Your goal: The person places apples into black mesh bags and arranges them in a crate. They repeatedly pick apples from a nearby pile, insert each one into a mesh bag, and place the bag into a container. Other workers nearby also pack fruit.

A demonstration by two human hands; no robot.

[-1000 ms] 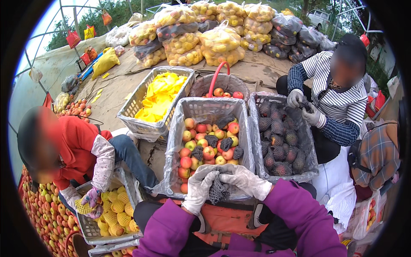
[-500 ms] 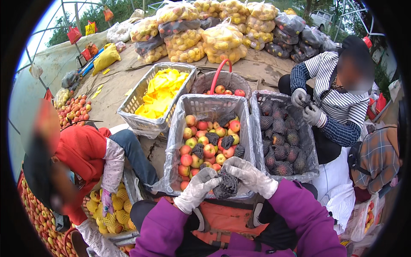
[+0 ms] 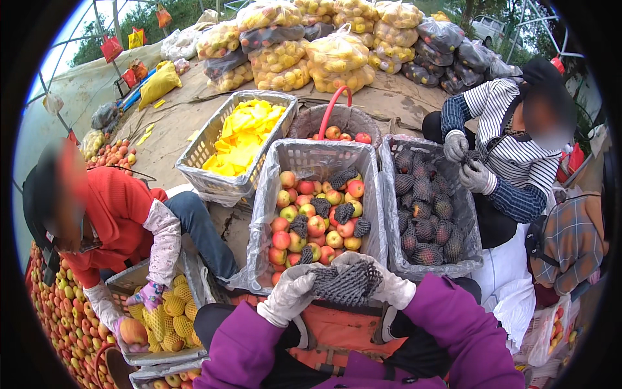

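The bunched black net (image 3: 345, 285) now stretches wide, seemingly spread out; left hand (image 3: 289, 295) and right hand (image 3: 391, 281) pinch its sides, fingers curled nearly closed.

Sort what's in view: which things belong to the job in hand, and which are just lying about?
Likely part of the job:
- dark net, held by left hand and right hand
- apples in the middle crate
- dark nets among the apples

Seemingly just lying about:
- yellow sack, upper left
- bagged fruit stacked behind

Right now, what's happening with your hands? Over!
Left hand, right hand: both holding dark foam net, stretched between them. Lined crate ahead. Similar nets partly covering apples.
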